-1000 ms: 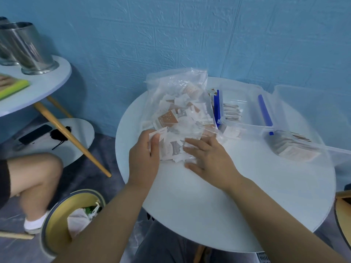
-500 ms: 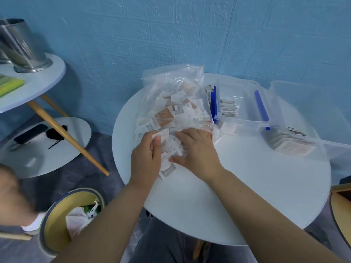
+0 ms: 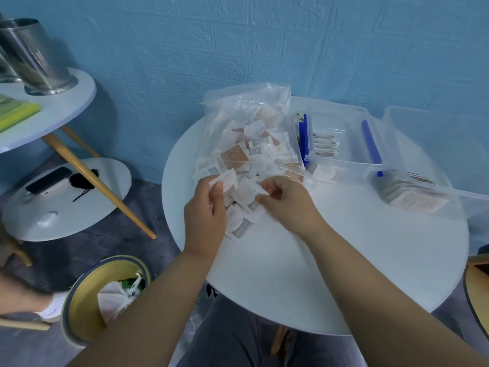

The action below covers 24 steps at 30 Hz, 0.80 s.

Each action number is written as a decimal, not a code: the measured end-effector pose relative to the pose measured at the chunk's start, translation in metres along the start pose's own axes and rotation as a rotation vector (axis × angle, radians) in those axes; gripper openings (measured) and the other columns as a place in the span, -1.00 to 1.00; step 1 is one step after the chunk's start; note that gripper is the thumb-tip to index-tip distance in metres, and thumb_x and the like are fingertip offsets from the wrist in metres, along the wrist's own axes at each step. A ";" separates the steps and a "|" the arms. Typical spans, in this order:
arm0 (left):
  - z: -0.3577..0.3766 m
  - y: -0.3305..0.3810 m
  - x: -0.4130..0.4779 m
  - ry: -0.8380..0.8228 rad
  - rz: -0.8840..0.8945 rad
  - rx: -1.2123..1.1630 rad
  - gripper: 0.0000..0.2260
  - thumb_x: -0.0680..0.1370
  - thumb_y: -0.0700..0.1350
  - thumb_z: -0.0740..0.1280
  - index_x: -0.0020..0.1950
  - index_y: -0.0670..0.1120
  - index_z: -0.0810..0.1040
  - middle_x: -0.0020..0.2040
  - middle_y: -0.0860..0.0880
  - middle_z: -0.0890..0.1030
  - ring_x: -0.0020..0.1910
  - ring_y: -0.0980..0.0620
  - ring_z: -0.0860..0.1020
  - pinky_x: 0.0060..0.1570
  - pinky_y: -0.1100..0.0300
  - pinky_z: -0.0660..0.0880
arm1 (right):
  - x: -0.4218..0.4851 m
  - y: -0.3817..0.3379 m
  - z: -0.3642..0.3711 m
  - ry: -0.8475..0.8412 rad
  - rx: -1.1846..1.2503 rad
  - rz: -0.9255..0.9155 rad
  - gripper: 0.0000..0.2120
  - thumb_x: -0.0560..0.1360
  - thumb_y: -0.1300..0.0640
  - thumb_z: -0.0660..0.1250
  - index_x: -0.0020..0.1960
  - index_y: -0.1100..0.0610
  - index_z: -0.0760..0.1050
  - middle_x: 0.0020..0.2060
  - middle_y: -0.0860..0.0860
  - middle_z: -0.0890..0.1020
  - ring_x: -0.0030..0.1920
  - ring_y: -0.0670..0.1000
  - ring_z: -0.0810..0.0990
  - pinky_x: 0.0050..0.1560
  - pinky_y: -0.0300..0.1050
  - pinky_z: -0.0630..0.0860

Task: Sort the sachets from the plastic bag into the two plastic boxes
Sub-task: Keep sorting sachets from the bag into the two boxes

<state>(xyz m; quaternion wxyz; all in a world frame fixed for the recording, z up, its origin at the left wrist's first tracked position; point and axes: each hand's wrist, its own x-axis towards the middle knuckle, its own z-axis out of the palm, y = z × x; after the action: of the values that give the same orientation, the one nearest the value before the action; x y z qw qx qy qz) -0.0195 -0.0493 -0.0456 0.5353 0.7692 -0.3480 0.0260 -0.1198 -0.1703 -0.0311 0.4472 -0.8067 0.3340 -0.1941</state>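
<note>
Pinching one white sachet [image 3: 225, 178] between thumb and forefinger, the left hand [image 3: 205, 215] sits at the sachet pile [image 3: 244, 205], which spills toward both hands from the plastic bag [image 3: 246, 107] just ahead. The right hand [image 3: 288, 205] curls its fingers at the pile; whether it grips a sachet cannot be determined. The blue-latched box [image 3: 344, 161] and the second box [image 3: 463, 193] lie ahead-right, nearer the right hand.

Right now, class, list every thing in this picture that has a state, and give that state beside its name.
plastic bag, open at the near end, sachets spilling onto the table
left hand, pinching a white sachet
right hand, fingers curled over the sachets; grip unclear
box with blue clips, open, few sachets inside
right box, open, sachets stacked inside
</note>
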 end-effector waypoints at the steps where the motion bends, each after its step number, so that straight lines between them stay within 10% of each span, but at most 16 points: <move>1: 0.000 0.000 0.000 0.013 -0.008 0.000 -0.74 0.61 -0.07 0.12 0.12 -0.20 0.49 -0.04 0.08 0.51 -0.08 0.15 0.49 -0.20 0.61 0.36 | -0.002 -0.001 -0.004 0.017 0.025 0.006 -0.88 0.45 0.16 0.39 -0.01 0.09 0.55 -0.28 -0.09 0.52 -0.29 -0.11 0.46 -0.20 -0.28 0.40; 8: 0.001 0.000 0.002 0.044 -0.105 -0.073 -0.81 0.62 -0.11 0.14 0.08 -0.16 0.48 -0.07 0.10 0.53 -0.18 0.27 0.50 -0.23 0.57 0.39 | -0.024 -0.021 -0.026 -0.053 0.331 0.098 -0.89 0.50 0.25 0.32 0.02 0.16 0.54 -0.11 0.10 0.66 -0.26 -0.04 0.62 -0.18 -0.26 0.59; 24: -0.004 -0.003 0.000 -0.094 -0.128 -0.086 -0.88 0.61 -0.07 0.14 -0.02 -0.02 0.46 -0.12 0.13 0.56 -0.13 0.20 0.54 -0.24 0.44 0.48 | -0.035 -0.016 0.020 -0.212 0.014 0.050 -0.86 0.41 0.20 0.40 -0.06 0.05 0.51 -0.31 -0.18 0.52 -0.38 -0.25 0.44 -0.30 -0.43 0.37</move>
<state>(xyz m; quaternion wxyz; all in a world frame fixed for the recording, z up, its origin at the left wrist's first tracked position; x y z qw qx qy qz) -0.0162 -0.0456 -0.0464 0.5513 0.7667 -0.3235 -0.0592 -0.1261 -0.1275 -0.0289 0.4906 -0.8109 0.3032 -0.0988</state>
